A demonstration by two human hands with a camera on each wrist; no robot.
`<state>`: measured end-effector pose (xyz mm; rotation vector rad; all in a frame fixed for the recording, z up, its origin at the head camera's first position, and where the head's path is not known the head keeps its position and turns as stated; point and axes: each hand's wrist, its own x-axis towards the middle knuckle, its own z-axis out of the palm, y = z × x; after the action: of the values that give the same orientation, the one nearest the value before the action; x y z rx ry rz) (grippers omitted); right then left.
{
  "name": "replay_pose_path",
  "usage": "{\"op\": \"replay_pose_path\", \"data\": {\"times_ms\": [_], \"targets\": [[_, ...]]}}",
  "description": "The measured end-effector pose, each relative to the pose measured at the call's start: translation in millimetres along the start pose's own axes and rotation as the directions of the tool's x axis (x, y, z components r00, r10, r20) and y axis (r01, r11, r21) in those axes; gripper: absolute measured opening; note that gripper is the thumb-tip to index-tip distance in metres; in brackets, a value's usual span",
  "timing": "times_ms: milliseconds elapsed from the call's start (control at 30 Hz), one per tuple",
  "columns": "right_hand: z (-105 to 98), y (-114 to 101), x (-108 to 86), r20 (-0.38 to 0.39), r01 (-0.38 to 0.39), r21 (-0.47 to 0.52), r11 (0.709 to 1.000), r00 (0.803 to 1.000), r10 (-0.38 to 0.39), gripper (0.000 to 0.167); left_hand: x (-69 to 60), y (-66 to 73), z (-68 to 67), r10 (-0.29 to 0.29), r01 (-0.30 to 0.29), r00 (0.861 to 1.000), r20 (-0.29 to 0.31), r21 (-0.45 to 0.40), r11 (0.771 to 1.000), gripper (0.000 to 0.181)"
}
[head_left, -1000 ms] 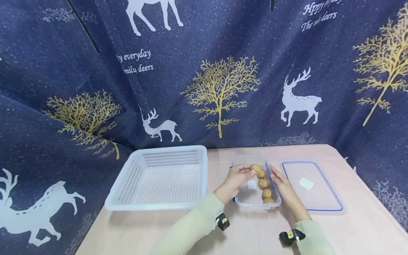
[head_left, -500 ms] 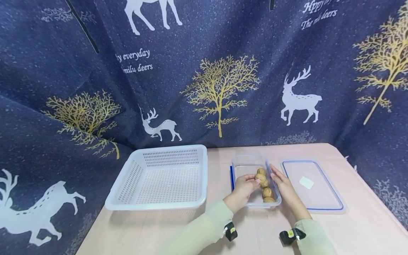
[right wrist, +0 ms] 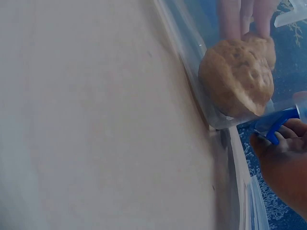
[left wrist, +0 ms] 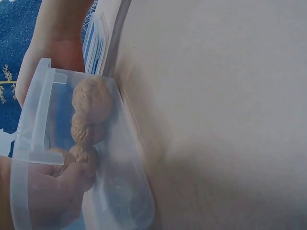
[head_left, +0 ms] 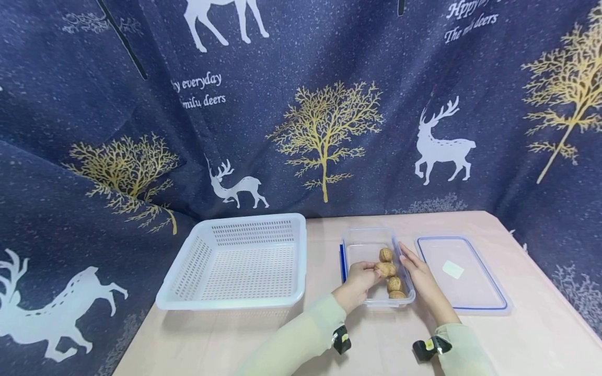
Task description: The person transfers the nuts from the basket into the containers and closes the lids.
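A clear plastic food container (head_left: 367,302) stands right of centre in the head view. Along its right wall runs a row of walnuts, among them a far walnut (head_left: 386,255) and a nearer walnut (head_left: 394,284). My left hand (head_left: 358,284) reaches in over the left side and pinches a walnut (head_left: 382,269) against the middle of the row. That walnut partly covers another. Outside the right wall, my right hand (head_left: 420,277) rests with fairly straight fingers along the container. In the left wrist view, several walnuts (left wrist: 92,99) show through the clear wall.
A white perforated basket (head_left: 301,261) stands on the pink-covered table (head_left: 324,334) to the left. The clear lid (head_left: 470,292) with a blue seal lies flat at the right. A dark curtain (head_left: 254,125) with deer and trees hangs behind the table.
My left hand has moved from the far end of the container toward the near right, carrying the walnut to the middle of the row. The right hand has stayed beside the wall.
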<state>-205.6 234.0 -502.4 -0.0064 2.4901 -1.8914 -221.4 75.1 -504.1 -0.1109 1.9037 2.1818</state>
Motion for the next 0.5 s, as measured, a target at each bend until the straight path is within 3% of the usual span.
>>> {"op": "replay_pose_path", "data": {"times_ms": [33,67,167,333,500], "targets": [[0,0,0.0,0.001,0.000,-0.003,1.000,1.000,0.000,0.052,-2.4,2.5,0.7,-0.008,0.009,1.000,-0.014,0.009,1.000,0.026],[0,0,-0.1,0.001,0.001,-0.007,1.000,1.000,-0.001,0.052,-14.5,16.9,2.6,-0.045,0.046,0.998,-0.038,0.025,0.999,0.028],[0,0,-0.3,0.005,-0.002,-0.010,1.000,1.000,0.002,0.052,-21.9,25.7,4.2,-0.059,0.063,0.996,-0.069,0.060,0.996,0.028],[1,-2,-1.5,0.007,-0.001,0.007,1.000,1.000,0.001,0.053,-18.5,23.3,4.7,-0.055,0.067,0.994,-0.099,0.123,0.990,0.030],[1,-4,-2.4,0.008,-0.009,0.013,1.000,1.000,0.009,0.054,-18.1,21.3,5.6,0.001,0.017,0.994,-0.112,0.158,0.987,0.034]]}}
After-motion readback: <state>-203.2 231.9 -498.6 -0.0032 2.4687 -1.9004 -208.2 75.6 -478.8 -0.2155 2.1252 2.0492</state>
